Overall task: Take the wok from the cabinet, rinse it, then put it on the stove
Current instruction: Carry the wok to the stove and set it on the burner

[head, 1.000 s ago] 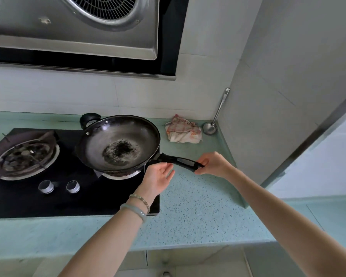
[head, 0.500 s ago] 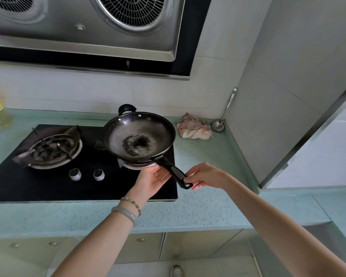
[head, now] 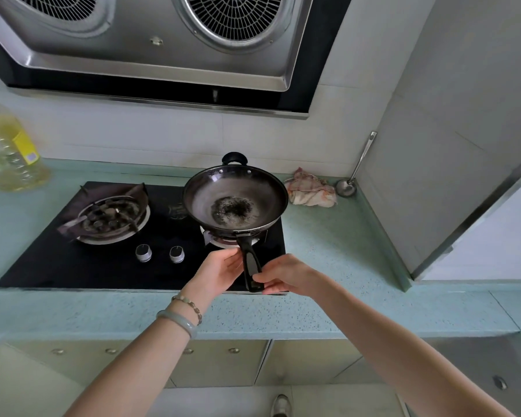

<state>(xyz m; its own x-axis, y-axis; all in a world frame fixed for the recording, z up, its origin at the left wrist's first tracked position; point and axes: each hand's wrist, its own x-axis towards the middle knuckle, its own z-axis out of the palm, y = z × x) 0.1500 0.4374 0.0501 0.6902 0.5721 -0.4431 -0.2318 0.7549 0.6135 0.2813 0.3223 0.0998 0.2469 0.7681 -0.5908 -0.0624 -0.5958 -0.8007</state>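
A dark wok (head: 235, 203) with a worn, speckled bottom sits on the right burner of the black glass stove (head: 57, 266). Its long black handle (head: 251, 269) points toward me. My left hand (head: 220, 270) lies along the handle's left side with straight fingers touching it. My right hand (head: 286, 276) pinches the handle's near end from the right between thumb and fingers. A small loop handle shows at the wok's far rim.
The left burner (head: 109, 219) is bare, with two knobs (head: 160, 253) in front. A crumpled cloth (head: 312, 191) and a metal ladle (head: 355, 170) lie at the back right. An oil bottle (head: 8, 152) stands at the far left. Range hood overhead, cabinet drawers below the green counter (head: 328, 251).
The wok's handle has swung from pointing right to pointing toward me, both hands following it. The view has pulled back from the stove.
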